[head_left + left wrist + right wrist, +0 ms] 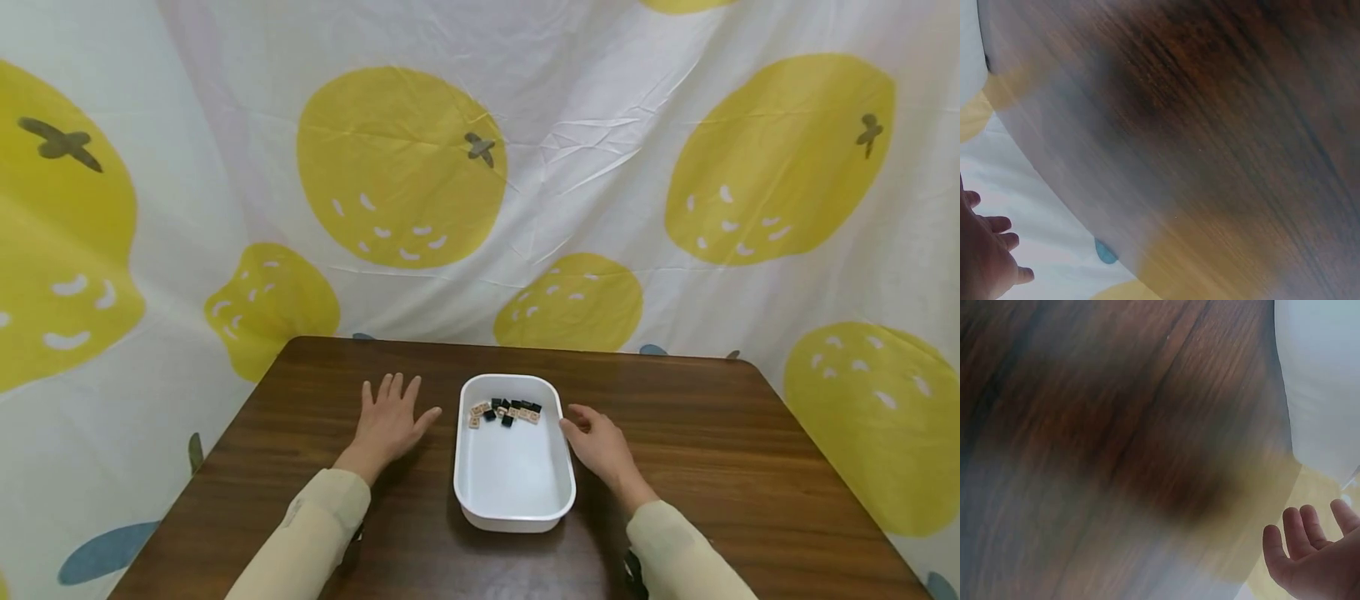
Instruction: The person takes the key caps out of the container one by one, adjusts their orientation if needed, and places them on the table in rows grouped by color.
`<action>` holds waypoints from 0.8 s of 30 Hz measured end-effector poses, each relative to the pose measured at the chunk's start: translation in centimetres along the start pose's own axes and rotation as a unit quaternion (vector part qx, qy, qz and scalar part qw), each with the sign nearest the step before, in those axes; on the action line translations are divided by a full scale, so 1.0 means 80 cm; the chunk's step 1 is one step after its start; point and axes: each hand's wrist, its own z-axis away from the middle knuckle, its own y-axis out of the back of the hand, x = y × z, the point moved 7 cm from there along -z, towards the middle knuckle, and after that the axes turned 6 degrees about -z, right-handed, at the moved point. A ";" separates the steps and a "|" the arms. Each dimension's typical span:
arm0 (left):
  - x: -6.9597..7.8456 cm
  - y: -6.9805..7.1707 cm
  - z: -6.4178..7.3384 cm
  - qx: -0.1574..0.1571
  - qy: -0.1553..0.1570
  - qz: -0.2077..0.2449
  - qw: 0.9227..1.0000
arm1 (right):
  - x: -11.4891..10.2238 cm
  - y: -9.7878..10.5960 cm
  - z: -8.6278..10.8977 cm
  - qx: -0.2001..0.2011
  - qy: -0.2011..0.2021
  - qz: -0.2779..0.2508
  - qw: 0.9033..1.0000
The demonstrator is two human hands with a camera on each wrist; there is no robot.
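Observation:
A white rectangular tray (514, 483) stands on the table in the head view. Small square tiles (507, 412), some black and some light wood-coloured with marks on them, lie in a loose cluster toward its far end. Left of the tray is my left hand (387, 427), palm down with its fingers spread and nothing in it. My right hand (602, 446) is at the tray's right side, fingers loosely bent and the thumb near the rim. In the right wrist view those bent fingers (1297, 534) show beside the tray's white wall (1316, 375).
The dark wooden table (712, 433) extends to both sides of the tray. Behind it hangs a white cloth (570, 167) printed with yellow lemons, close along the table's far edge.

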 end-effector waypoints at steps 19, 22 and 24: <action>0.009 0.006 -0.004 0.011 -0.004 -0.002 1.000 | -0.003 -0.012 0.002 0.000 -0.018 -0.088 0.996; 0.011 0.009 -0.003 0.010 -0.007 0.001 1.000 | -0.004 -0.012 0.004 0.002 -0.021 -0.094 0.995; 0.013 0.010 -0.003 0.008 -0.009 0.002 1.000 | -0.003 -0.013 0.004 0.001 -0.026 -0.099 0.995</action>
